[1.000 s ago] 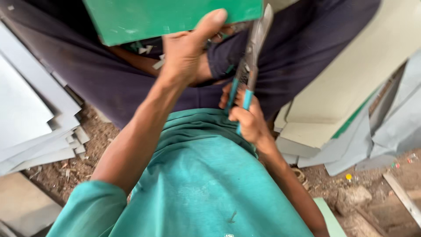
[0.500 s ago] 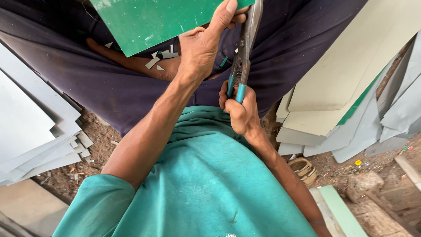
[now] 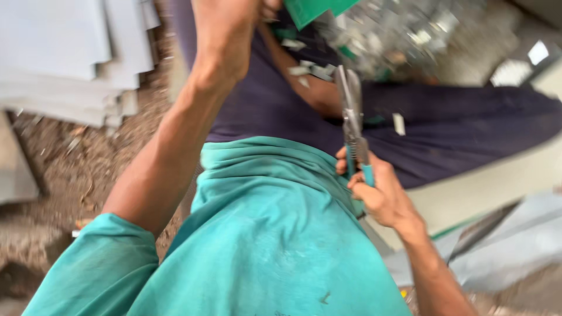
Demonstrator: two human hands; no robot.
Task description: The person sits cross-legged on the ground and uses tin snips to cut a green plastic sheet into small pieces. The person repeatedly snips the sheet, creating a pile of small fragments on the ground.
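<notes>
Fingers [image 3: 355,169] of the right hand [image 3: 380,196] wrapped around the teal handles of metal snips [image 3: 353,126], blades pointing up over the lap. Left hand [image 3: 234,23] raised at the top edge beside a green sheet [image 3: 313,8] (grip cut off; cannot tell). Grey sheets [image 3: 64,47] stacked at left.

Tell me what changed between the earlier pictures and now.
The green sheet went up and away from the snips, so only a corner shows by the left hand. The snips, earlier at its edge, now stand clear over the lap. The right hand still grips the handles; scraps still lie on the lap.
</notes>
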